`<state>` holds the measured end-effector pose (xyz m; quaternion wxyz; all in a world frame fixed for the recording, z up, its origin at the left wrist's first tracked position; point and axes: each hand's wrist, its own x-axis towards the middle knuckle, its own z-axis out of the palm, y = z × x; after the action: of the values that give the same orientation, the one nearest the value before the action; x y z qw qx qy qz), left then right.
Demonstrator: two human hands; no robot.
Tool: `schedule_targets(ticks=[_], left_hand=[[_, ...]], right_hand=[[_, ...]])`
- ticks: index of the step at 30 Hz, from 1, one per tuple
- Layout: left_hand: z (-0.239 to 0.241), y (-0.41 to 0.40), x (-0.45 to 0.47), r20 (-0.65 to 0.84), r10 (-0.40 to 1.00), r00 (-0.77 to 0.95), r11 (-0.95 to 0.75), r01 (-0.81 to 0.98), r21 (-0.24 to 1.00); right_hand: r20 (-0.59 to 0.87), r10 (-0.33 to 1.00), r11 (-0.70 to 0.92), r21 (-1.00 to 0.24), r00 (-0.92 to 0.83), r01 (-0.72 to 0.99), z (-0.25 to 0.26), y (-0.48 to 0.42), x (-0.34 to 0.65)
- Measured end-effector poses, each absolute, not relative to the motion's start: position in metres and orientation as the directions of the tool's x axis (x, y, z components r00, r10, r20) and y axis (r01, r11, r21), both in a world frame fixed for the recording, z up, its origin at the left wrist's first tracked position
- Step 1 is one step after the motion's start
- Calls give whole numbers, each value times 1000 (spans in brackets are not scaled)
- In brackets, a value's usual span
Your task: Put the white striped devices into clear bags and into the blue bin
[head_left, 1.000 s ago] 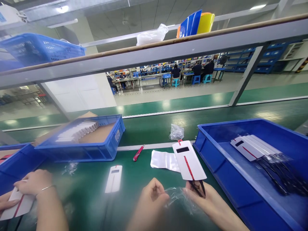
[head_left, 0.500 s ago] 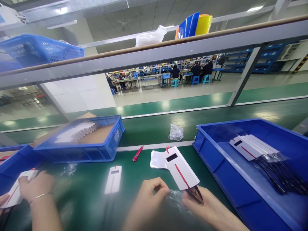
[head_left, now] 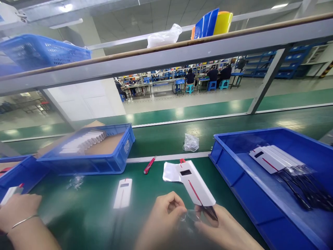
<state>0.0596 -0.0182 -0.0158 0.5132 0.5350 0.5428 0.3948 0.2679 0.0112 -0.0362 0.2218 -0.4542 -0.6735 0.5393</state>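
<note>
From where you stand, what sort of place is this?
Most likely a factory packing line: a green belt, a blue bin of identical white units, and seated workers at benches behind. The right hand holds one such unit, the left hand a clear bag.

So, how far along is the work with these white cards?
Done: a stack of cards lies in the right bin, seemingly in clear plastic. In hand: the right hand holds a card at its black cords, the left hand pinches a bag; the card is not yet inside. Left: one loose card on the belt, more white pieces in the left bin.
</note>
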Motion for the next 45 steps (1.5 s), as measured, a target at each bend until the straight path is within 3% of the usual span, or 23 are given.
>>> schedule_targets(ticks=[5, 12, 18, 27, 32, 36, 41, 45], left_hand=[[-23, -18, 67, -135, 976, 172, 109, 154, 982], [-31, -18, 64, -170, 970, 175, 169, 19, 985], [-38, -14, 59, -186, 960, 208, 209, -93, 974], [-20, -17, 72, -2, 998, 65, -15, 259, 966], [-17, -16, 66, 94, 994, 47, -105, 377, 920], [-19, -15, 60, 53, 997, 63, -74, 386, 920], [-12, -15, 62, -113, 983, 145, 84, 189, 978], [-8, -15, 64, -140, 980, 140, 121, 136, 983]], right_hand=[[-166, 871, -34, -959, -462, 282, -36, 13, 262], [-133, 886, 34, -937, -444, 347, -28, 14, 256], [-144, 904, -54, -972, -402, 227, -36, 18, 253], [-257, 763, -161, -964, -593, 211, -25, 15, 251], [-341, 668, -130, -929, -661, 347, -25, 12, 255], [-326, 680, -117, -933, -657, 341, -25, 11, 262], [-284, 706, -139, -954, -649, 266, -29, 9, 263], [-242, 720, -110, -965, -651, 237, -32, 7, 260]])
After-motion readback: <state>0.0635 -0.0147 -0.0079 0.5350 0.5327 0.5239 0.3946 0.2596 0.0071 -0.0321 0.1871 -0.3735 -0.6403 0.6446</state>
